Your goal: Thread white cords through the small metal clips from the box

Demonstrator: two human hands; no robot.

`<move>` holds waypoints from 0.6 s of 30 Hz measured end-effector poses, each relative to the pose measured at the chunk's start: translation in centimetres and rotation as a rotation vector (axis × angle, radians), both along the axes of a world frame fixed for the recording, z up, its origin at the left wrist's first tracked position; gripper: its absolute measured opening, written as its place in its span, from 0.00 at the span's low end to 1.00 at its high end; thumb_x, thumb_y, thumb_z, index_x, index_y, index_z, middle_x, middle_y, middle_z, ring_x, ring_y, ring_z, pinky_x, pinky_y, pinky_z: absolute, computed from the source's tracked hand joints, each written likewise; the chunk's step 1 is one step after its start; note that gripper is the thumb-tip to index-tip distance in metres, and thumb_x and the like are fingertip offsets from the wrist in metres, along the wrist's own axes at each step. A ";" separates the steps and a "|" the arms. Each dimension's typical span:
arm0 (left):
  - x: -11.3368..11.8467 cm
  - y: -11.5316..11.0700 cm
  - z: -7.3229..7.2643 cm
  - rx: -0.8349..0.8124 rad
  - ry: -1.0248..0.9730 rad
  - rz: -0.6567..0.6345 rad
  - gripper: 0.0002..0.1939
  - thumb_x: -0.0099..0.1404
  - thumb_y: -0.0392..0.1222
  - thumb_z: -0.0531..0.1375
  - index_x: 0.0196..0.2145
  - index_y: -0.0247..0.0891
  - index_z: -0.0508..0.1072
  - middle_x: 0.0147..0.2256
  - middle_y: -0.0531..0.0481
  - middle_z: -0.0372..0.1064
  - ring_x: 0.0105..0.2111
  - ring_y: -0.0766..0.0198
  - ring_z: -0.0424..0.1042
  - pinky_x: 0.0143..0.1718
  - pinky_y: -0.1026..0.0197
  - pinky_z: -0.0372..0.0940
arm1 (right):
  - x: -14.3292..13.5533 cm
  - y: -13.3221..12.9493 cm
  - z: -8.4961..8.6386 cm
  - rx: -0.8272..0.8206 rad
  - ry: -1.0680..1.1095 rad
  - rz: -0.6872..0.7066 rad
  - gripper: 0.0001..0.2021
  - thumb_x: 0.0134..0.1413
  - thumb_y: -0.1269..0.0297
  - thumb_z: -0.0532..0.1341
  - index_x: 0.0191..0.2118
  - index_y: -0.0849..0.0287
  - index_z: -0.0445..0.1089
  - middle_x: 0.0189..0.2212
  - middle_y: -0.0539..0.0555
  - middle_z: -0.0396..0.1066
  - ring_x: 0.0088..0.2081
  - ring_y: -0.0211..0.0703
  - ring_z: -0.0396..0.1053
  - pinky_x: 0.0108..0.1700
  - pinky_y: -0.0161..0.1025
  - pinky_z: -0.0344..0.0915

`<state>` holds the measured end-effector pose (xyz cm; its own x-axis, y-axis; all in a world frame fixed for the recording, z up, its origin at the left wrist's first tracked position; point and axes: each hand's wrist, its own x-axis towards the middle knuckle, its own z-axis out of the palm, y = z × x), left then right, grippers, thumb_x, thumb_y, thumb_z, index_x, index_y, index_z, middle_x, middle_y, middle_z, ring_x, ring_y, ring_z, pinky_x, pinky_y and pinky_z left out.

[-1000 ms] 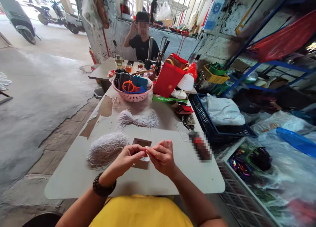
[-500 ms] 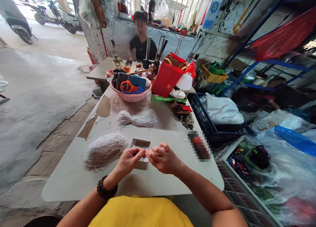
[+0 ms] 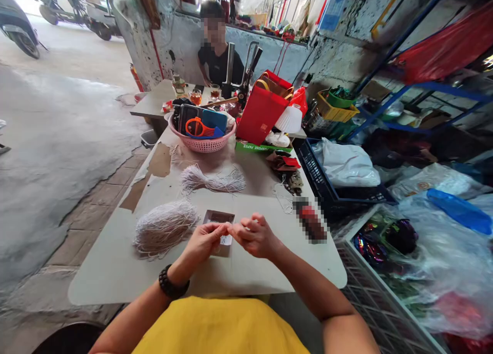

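My left hand [image 3: 203, 241] and my right hand [image 3: 256, 236] meet at the fingertips above a small open cardboard box [image 3: 219, 217] on the white table [image 3: 262, 277]. Both are closed in a pinch on something too small to make out. A thin pale strand seems to hang below the left fingers, over the box. Left of the box lies a large bundle of white cord [image 3: 165, 229]. Beyond the box is a smaller bundle of white cord [image 3: 211, 180], narrowed at its middle. The box is partly hidden by my left hand.
Farther back stand a pink basket [image 3: 202, 143] of tools and a red bag [image 3: 262, 107]. A blurred dark red object [image 3: 311, 221] lies at the right. Crates [image 3: 339, 195] flank the table's right side. A person in black [image 3: 221, 61] sits across.
The view has tilted slightly downward. Both hands remain together at the fingertips, and the right fingers look a little more curled in. The person across has shifted slightly.
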<state>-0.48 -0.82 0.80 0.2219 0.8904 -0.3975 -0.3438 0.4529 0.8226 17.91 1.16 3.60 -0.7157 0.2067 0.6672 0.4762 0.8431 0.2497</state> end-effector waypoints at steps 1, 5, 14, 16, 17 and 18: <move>0.2 0.0 0.1 -0.007 -0.020 0.012 0.25 0.43 0.59 0.72 0.27 0.32 0.79 0.15 0.58 0.58 0.15 0.77 0.48 0.15 0.70 0.43 | -0.1 -0.1 -0.2 0.015 0.021 -0.023 0.10 0.62 0.73 0.56 0.38 0.56 0.75 0.33 0.47 0.76 0.37 0.37 0.65 0.41 0.43 0.52; 1.2 0.2 1.1 -0.049 -0.123 0.157 0.22 0.43 0.53 0.74 0.25 0.32 0.76 0.17 0.58 0.59 0.15 0.78 0.49 0.14 0.72 0.44 | -1.5 -0.8 -0.9 -0.071 0.180 -0.249 0.07 0.61 0.68 0.61 0.39 0.49 0.75 0.28 0.45 0.75 0.34 0.38 0.67 0.42 0.44 0.50; 1.8 0.7 1.6 0.012 -0.093 0.288 0.20 0.44 0.52 0.73 0.28 0.32 0.78 0.22 0.54 0.69 0.16 0.78 0.52 0.16 0.71 0.50 | -3.4 -1.3 -0.2 -0.759 0.577 -0.463 0.06 0.59 0.63 0.61 0.35 0.54 0.76 0.30 0.50 0.72 0.34 0.40 0.69 0.40 0.41 0.60; 1.8 0.6 1.2 0.115 0.033 0.306 0.19 0.46 0.53 0.72 0.28 0.33 0.79 0.23 0.52 0.72 0.17 0.76 0.56 0.18 0.70 0.54 | -3.3 -1.4 0.0 -0.788 0.553 -0.483 0.06 0.59 0.64 0.61 0.35 0.55 0.76 0.30 0.51 0.72 0.34 0.41 0.69 0.41 0.41 0.59; 1.8 0.4 1.0 0.174 0.104 0.320 0.18 0.48 0.52 0.71 0.29 0.34 0.79 0.24 0.51 0.73 0.18 0.74 0.59 0.20 0.69 0.57 | -3.3 -1.5 0.0 -0.779 0.535 -0.499 0.06 0.59 0.64 0.61 0.35 0.55 0.75 0.31 0.52 0.72 0.34 0.41 0.69 0.41 0.41 0.59; 1.8 0.3 0.8 0.230 0.176 0.333 0.17 0.49 0.52 0.70 0.29 0.34 0.79 0.25 0.50 0.74 0.20 0.72 0.62 0.22 0.67 0.59 | -3.3 -1.6 0.1 -0.760 0.514 -0.519 0.06 0.60 0.64 0.60 0.34 0.56 0.75 0.31 0.52 0.72 0.35 0.42 0.68 0.42 0.42 0.58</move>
